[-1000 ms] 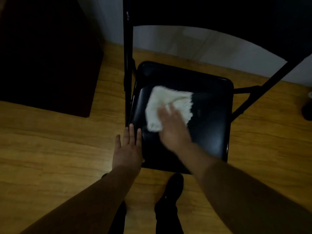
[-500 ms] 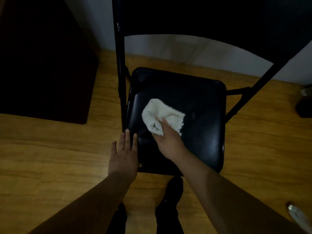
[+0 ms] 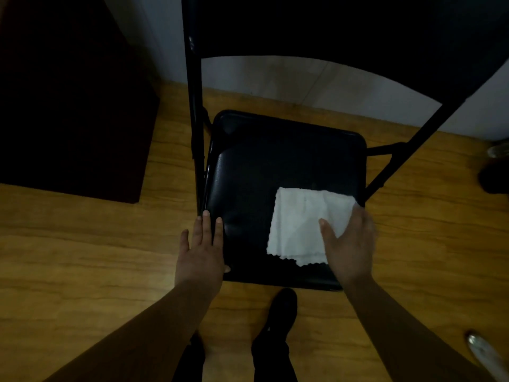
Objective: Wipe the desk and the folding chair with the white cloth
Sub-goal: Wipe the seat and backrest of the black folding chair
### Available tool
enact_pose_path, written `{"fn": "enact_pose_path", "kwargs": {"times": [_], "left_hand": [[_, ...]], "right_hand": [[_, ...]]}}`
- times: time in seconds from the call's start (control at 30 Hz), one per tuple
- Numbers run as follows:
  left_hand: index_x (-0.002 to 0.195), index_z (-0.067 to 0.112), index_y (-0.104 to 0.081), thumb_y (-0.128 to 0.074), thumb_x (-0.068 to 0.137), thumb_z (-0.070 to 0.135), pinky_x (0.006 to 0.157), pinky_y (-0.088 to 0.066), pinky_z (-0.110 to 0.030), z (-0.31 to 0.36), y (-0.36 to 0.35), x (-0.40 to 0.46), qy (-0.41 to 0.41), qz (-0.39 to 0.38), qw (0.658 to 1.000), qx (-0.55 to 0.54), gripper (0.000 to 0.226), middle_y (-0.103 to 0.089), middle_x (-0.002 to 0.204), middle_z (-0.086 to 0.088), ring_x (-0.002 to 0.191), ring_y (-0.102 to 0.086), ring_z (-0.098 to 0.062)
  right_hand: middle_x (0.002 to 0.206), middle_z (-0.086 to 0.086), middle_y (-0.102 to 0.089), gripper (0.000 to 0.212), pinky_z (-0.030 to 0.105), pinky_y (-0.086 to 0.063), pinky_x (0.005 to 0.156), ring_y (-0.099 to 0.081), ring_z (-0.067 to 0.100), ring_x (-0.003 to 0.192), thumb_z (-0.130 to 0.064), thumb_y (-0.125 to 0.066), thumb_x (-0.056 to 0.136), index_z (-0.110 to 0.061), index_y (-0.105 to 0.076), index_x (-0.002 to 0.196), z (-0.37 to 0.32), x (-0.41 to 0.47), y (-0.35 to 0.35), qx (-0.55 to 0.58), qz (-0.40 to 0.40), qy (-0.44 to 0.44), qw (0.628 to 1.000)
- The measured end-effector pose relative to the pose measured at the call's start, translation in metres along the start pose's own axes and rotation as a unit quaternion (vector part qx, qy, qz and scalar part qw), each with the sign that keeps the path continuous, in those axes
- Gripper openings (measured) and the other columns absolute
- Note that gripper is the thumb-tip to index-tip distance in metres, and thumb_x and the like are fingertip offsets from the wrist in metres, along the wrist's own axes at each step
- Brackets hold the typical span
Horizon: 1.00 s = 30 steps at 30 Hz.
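The black folding chair point(image 3: 264, 161) stands in front of me, its padded seat facing up and its backrest across the top of the view. A white cloth point(image 3: 300, 221) lies spread on the near right part of the seat. My right hand point(image 3: 349, 244) presses flat on the cloth's right side, fingers apart. My left hand point(image 3: 201, 246) rests flat on the seat's near left corner, fingers together. The dark desk point(image 3: 68, 92) shows as a dark block at the left.
Wooden floor point(image 3: 82, 257) surrounds the chair, and a pale wall point(image 3: 316, 81) runs behind it. My dark shoes point(image 3: 281, 310) stand just below the seat's front edge. A dark object point(image 3: 495, 175) sits at the right edge, a pale shoe-like thing point(image 3: 479, 346) at lower right.
My right hand has slid the cloth from the seat's left middle to its near right part, and the cloth has spread out flat. My left hand stayed on the seat's corner.
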<state>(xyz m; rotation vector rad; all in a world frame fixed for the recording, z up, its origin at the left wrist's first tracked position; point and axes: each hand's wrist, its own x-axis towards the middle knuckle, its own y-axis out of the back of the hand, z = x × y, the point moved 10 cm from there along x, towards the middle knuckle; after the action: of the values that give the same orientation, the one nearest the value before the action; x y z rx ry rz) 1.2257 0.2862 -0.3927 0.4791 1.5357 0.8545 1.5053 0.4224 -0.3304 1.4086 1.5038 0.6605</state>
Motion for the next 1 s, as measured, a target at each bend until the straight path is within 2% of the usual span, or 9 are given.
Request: {"fn": "enact_pose_path", "kwargs": {"times": [0.07,0.13,0.27,0.33,0.53,0.67,0.77,0.83,1.0], "left_hand": [[0.152,0.010,0.031,-0.048,0.098,0.056,0.125,0.000,-0.052,0.000,0.000,-0.001,-0.002,0.002,1.000,0.005,0.106,0.037,0.158,-0.021,0.154,0.021,-0.034],[0.152,0.010,0.031,-0.047,0.098,0.056,0.125,-0.001,-0.052,0.000,0.000,0.000,0.000,0.003,1.000,0.007,0.106,0.038,0.157,-0.021,0.154,0.021,-0.034],[0.153,0.011,0.029,-0.049,0.097,0.058,0.126,-0.002,-0.051,0.001,0.000,0.000,0.000,0.010,1.000,0.007,0.106,0.037,0.158,-0.020,0.154,0.020,-0.034],[0.153,0.011,0.028,-0.050,0.097,0.057,0.126,-0.002,-0.051,0.001,0.000,0.000,0.000,0.010,1.000,0.002,0.107,0.035,0.160,-0.020,0.154,0.021,-0.033],[0.153,0.011,0.029,-0.048,0.097,0.059,0.127,-0.003,-0.051,0.000,-0.002,0.001,-0.006,0.007,1.000,0.003,0.107,0.036,0.159,-0.021,0.154,0.021,-0.035],[0.152,0.010,0.029,-0.048,0.097,0.060,0.126,-0.005,-0.050,-0.001,-0.001,0.001,-0.012,0.010,1.000,0.001,0.107,0.036,0.158,-0.022,0.154,0.020,-0.036],[0.153,0.010,0.029,-0.048,0.096,0.060,0.126,-0.004,-0.050,-0.001,0.001,0.001,-0.009,0.011,1.000,-0.002,0.108,0.035,0.159,-0.022,0.155,0.019,-0.035],[0.153,0.010,0.029,-0.049,0.097,0.059,0.126,-0.003,-0.050,0.000,0.001,0.001,-0.009,0.010,1.000,-0.003,0.107,0.036,0.158,-0.022,0.154,0.019,-0.035],[0.153,0.011,0.029,-0.048,0.097,0.059,0.126,-0.001,-0.054,-0.002,-0.003,0.002,-0.018,0.013,1.000,-0.016,0.106,0.037,0.158,-0.021,0.153,0.023,-0.036]], "right_hand": [[0.169,0.016,-0.012,0.090,0.053,-0.013,0.123,-0.009,0.038,0.156,-0.058,-0.057,0.095,-0.021,-0.011,0.163,-0.028,-0.006,-0.005,-0.111,0.026,0.104,0.988],[0.171,0.017,0.004,0.091,0.055,0.000,0.124,0.007,0.039,0.157,-0.058,-0.052,0.097,-0.021,-0.003,0.164,-0.052,-0.006,-0.012,-0.153,0.044,0.153,0.975],[0.171,0.019,0.004,0.072,0.063,-0.002,0.125,0.013,0.043,0.156,-0.057,-0.035,0.102,-0.027,-0.012,0.164,-0.085,-0.012,-0.050,-0.241,-0.025,0.302,0.922],[0.171,0.020,0.008,0.075,0.064,-0.004,0.125,0.018,0.042,0.155,-0.065,-0.027,0.101,-0.028,-0.008,0.163,-0.075,-0.011,-0.070,-0.256,-0.080,0.282,0.921],[0.168,0.025,0.017,0.087,0.062,0.006,0.124,0.022,0.045,0.153,-0.078,-0.012,0.094,-0.027,0.009,0.162,-0.066,0.003,-0.100,-0.221,-0.102,0.148,0.958],[0.170,0.022,0.012,0.082,0.059,0.002,0.125,0.013,0.043,0.156,-0.068,-0.029,0.099,-0.027,-0.004,0.164,-0.046,-0.047,-0.106,-0.246,-0.129,0.274,0.921],[0.171,0.021,0.004,0.078,0.061,-0.006,0.123,0.003,0.042,0.157,-0.056,-0.045,0.093,-0.021,-0.029,0.160,-0.005,-0.068,-0.092,-0.280,-0.154,0.332,0.887],[0.170,0.022,-0.003,0.077,0.062,-0.006,0.124,-0.001,0.045,0.156,-0.052,-0.043,0.087,-0.015,-0.037,0.154,0.014,-0.042,-0.071,-0.289,-0.145,0.274,0.906],[0.171,0.020,-0.003,0.080,0.063,0.001,0.124,0.005,0.044,0.156,-0.064,-0.029,0.094,-0.009,-0.027,0.152,-0.015,0.071,-0.045,-0.157,-0.077,0.087,0.981]]}}
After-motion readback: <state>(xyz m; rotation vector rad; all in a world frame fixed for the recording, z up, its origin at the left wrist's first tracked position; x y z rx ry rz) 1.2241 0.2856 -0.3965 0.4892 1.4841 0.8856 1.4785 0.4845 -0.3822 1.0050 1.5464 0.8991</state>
